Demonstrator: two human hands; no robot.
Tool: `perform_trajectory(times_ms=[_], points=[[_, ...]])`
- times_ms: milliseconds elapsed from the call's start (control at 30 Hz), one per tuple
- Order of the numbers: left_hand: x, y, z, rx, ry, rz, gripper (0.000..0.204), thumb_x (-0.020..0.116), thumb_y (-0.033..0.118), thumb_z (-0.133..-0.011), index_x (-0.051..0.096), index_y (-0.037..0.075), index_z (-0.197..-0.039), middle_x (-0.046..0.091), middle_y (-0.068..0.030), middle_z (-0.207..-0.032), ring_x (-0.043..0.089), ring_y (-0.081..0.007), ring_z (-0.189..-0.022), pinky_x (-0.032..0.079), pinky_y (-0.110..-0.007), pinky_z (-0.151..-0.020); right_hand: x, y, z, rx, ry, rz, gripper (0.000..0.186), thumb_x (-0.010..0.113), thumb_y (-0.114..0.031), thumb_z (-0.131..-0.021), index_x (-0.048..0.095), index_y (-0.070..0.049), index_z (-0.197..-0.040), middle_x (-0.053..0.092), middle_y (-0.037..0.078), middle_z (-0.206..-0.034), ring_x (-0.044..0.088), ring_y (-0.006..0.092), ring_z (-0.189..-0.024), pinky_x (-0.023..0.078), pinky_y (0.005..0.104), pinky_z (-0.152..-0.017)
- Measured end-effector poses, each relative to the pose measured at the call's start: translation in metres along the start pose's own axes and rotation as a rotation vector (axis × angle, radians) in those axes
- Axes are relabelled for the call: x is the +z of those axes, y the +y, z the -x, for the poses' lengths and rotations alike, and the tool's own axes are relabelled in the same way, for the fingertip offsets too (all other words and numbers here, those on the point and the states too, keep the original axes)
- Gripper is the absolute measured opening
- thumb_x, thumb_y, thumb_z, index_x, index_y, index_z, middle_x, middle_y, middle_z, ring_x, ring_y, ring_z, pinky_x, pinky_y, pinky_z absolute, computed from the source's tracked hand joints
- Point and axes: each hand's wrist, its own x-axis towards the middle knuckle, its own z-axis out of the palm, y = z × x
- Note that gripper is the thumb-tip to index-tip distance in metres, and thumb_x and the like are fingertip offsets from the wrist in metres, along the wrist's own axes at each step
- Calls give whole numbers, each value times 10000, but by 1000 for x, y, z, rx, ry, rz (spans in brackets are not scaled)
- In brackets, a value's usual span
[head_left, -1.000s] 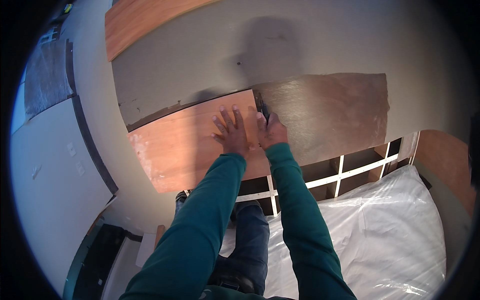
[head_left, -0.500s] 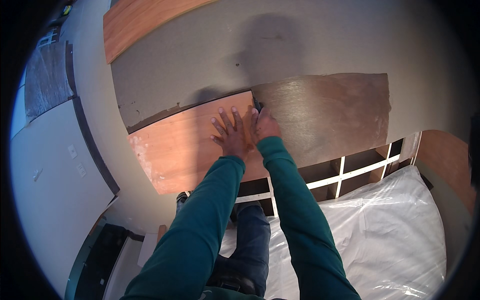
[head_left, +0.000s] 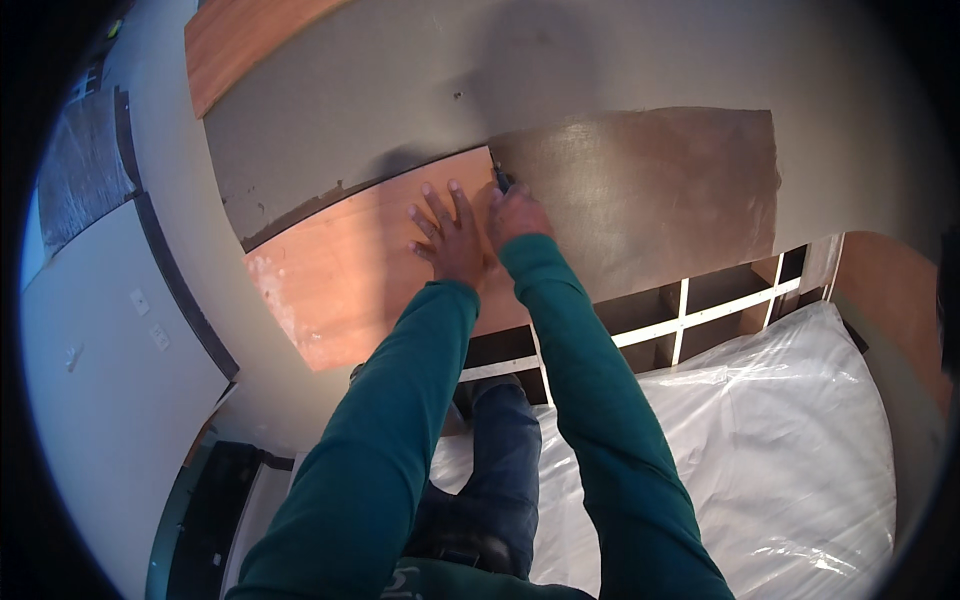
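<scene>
My left hand (head_left: 452,240) lies flat with fingers spread on an orange-brown wood-grain sheet (head_left: 345,270), pressing near its right end. Beside it my right hand (head_left: 518,215) is closed round a slim black tool (head_left: 502,180) that looks like a utility knife. The tool's tip is at the sheet's right edge, a little below the upper corner; its blade is too small to make out. To the right of that edge, a dark brown, slightly shiny surface (head_left: 660,190) continues along the wall, partly behind my right hand.
Below the sheet runs a pale-edged frame (head_left: 650,330) with dark open compartments. Clear plastic sheeting (head_left: 740,450) covers something white at the lower right. Another wood-grain panel (head_left: 250,40) is at the upper left. A white panel with switch plates (head_left: 120,320) stands at the left.
The whole scene has shifted upward and slightly left in the view. My left hand stays spread on the sheet; the knife remains at its right edge, perhaps slightly lower along it.
</scene>
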Motion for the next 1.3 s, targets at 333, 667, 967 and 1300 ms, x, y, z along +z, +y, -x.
perform_trajectory(times_ms=[333,667,967,1300], points=[[-15,6,9,-15,-66,37,1288,865,286,-681,-95,138,-1527,-164,-270,-1556,-71,-564,-1402,253,-727,-1037,20,66,64,114,-94,114,410,450,-383,-979,469,17,-1066,650,309,-972,644,462,-942,514,533,-838],[-15,6,13,-14,-58,129,1264,845,193,-715,-126,173,-1524,-215,-238,-1556,-125,-543,-1405,209,-724,-1053,38,127,127,182,-162,130,387,449,-363,-978,456,9,-1083,659,305,-933,646,471,-916,512,548,-818],[-16,6,14,-16,-65,164,1266,844,175,-713,-127,192,-1525,-233,-224,-1556,-148,-534,-1405,185,-724,-1058,48,155,162,161,-136,182,352,447,-363,-987,452,-11,-1001,663,293,-864,658,473,-837,536,545,-742],[-14,6,12,-22,-71,127,1278,850,191,-708,-134,196,-1524,-216,-229,-1559,-134,-530,-1410,198,-720,-1058,65,193,180,250,-217,179,387,470,-386,-967,462,-12,-1068,656,302,-867,634,500,-874,511,576,-775]])
